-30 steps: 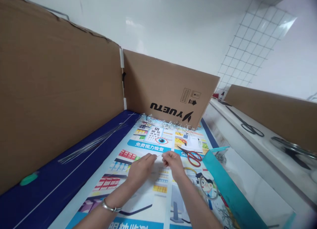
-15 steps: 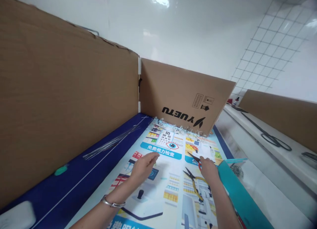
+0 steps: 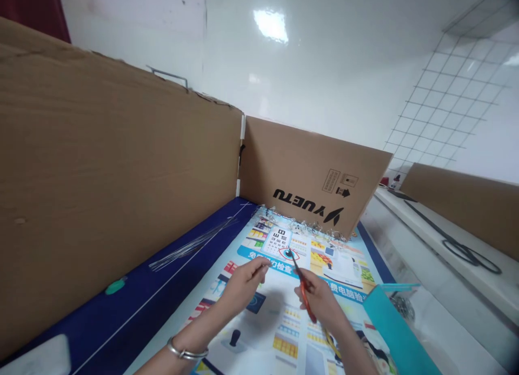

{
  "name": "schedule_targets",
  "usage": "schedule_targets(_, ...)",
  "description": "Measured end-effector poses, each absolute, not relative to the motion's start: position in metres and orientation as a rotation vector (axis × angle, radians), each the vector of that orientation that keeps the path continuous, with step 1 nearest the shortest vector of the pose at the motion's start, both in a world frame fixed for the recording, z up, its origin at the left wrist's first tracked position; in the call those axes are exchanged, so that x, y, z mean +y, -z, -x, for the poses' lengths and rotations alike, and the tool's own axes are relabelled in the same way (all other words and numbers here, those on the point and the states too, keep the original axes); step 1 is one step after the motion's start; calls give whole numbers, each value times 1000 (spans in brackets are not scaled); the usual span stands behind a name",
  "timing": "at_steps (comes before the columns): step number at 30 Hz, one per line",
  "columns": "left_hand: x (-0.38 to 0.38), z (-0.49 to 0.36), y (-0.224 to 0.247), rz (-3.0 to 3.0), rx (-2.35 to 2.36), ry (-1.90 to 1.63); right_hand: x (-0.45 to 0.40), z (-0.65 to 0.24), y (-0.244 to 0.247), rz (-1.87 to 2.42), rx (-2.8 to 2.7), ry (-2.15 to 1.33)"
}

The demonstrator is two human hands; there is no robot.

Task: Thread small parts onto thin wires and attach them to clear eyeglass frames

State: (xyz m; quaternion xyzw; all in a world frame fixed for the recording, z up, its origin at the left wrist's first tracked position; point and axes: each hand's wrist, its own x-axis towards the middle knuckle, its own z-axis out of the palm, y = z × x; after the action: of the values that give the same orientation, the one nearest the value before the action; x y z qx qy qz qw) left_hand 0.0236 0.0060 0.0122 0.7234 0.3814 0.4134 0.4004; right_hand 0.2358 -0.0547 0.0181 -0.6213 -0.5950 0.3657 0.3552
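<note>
Head view shows right hand (image 3: 322,299) gripping scissors (image 3: 302,285), left hand (image 3: 244,282) pinched, contents indistinct.

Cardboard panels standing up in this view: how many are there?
3: a left panel along the blue surface's left side, a YUETU panel across the far end, and a right panel behind the white ledge. Others may be hidden.

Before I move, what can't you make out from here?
All in the head view:
Whether the left hand pinches anything: too small and blurred at the fingertips.
The yellow-handled tool's working end: hidden by the right forearm.
The white object's full shape: cut off by the lower-left edge.
The small bottle's label: too small.
</note>
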Motion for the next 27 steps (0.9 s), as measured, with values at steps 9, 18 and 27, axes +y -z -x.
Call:
schedule_targets(9, -10, -18, -53, -1384, 762, -933, -77, -197, -42, 1384, -1620, -1081)
schedule_targets(18, -8, -23, -40, -1424, 680, -820, -79, -191, -44, 1330, -1775, -997)
schedule_targets(27, -11, -21, -48, -1452, 705, -689, -81, -197, -48, 1198, -1692, -1277)
